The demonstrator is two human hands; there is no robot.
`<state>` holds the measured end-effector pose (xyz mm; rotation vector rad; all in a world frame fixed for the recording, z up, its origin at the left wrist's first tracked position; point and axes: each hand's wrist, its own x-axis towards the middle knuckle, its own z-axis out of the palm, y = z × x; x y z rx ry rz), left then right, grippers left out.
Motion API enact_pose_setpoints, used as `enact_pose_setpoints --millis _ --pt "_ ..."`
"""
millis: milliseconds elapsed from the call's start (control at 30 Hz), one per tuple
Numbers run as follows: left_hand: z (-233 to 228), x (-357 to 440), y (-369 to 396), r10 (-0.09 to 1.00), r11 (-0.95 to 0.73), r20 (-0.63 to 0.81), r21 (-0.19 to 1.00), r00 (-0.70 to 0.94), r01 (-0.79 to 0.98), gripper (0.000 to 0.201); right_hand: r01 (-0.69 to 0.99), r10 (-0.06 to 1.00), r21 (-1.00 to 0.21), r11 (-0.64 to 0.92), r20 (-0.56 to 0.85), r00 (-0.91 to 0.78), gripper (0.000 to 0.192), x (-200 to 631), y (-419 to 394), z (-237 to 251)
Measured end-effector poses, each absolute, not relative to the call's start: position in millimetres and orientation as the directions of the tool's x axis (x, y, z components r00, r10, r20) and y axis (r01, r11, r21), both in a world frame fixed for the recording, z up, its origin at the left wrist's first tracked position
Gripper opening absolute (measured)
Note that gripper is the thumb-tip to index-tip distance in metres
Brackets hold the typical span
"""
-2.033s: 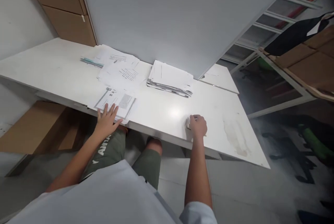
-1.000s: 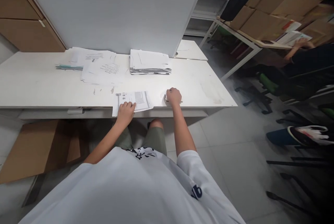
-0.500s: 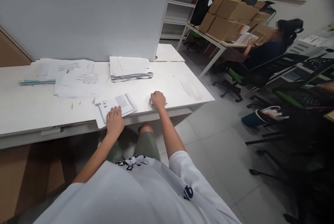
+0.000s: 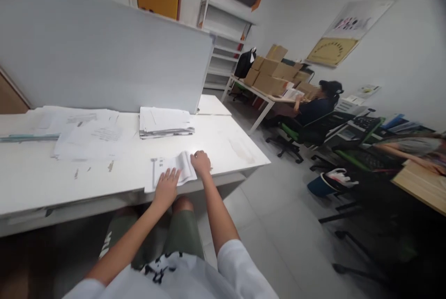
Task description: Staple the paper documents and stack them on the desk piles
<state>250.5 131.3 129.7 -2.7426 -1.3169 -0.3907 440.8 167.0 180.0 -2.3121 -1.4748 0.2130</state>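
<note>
A printed sheet or thin booklet [image 4: 157, 172] lies at the front edge of the white desk, its right side bulging up in a curl. My left hand [image 4: 167, 187] rests on it, palm down with fingers extended. At the paper's right edge is my right hand [image 4: 201, 163], its fingers curled in a fist against the desk. Whatever that fist holds is hidden; a small tan bit shows beside it.
A neat paper stack [image 4: 165, 122] and spread loose sheets [image 4: 94, 136] lie farther back on the desk, before a grey partition [image 4: 114, 62]. Small scraps [image 4: 110, 165] dot the surface. To the right are a blue bin [image 4: 319, 185], office chairs, two people and stacked cardboard boxes [image 4: 268, 74].
My left hand and the paper have slid right, up to my right hand. The paper's right side, flat before, is now curled up. The head view has tilted upward.
</note>
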Motion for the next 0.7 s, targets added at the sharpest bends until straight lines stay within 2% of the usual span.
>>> enact_pose_setpoints --millis 167,700 --pt "136.8 260.0 123.6 0.740 -0.667 0.215 0.115 0.637 0.736 0.068 0.810 0.887 -0.435 -0.395 0.051 0.459 0.050 452.5 166.7 176.9" --pt "142.8 248.1 108.3 0.793 -0.609 0.146 0.151 0.591 0.779 0.064 0.724 0.876 -0.548 -0.420 -0.035 0.482 0.058 462.0 166.7 183.7"
